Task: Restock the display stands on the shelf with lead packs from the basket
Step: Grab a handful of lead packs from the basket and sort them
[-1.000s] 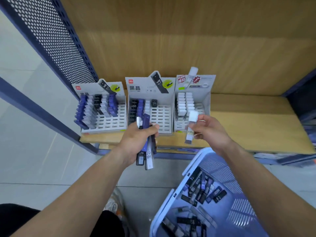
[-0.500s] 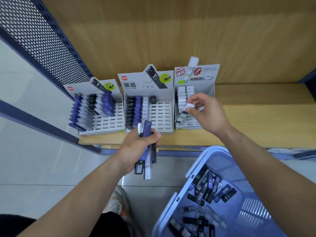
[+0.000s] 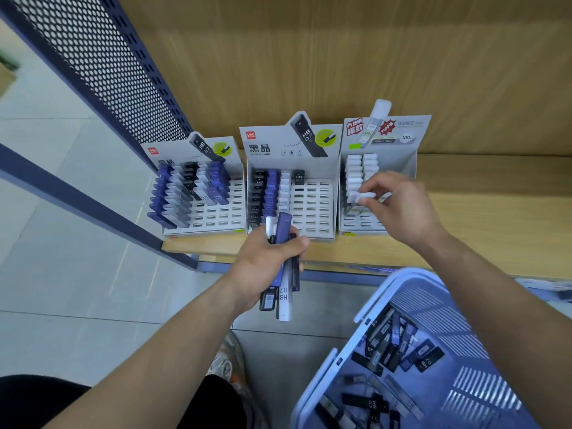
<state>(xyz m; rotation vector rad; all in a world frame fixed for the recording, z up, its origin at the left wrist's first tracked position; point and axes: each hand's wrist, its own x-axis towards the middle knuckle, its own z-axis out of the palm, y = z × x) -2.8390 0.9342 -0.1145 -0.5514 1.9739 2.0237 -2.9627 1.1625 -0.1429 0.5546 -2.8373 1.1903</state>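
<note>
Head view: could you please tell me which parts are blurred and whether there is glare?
In the head view, the right hand and the white-capped pack it pinches are motion-smeared; the left hand and the middle stand print are crisp; the light is soft and even, without glare.

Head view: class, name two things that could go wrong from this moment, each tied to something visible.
1. The right hand pinches a white-capped pack at a slant over the right stand; it might miss its slot or knock neighbouring packs.
2. The left hand grips a bundle whose ends stick out below the fist, above the floor; one could slip out.
</note>
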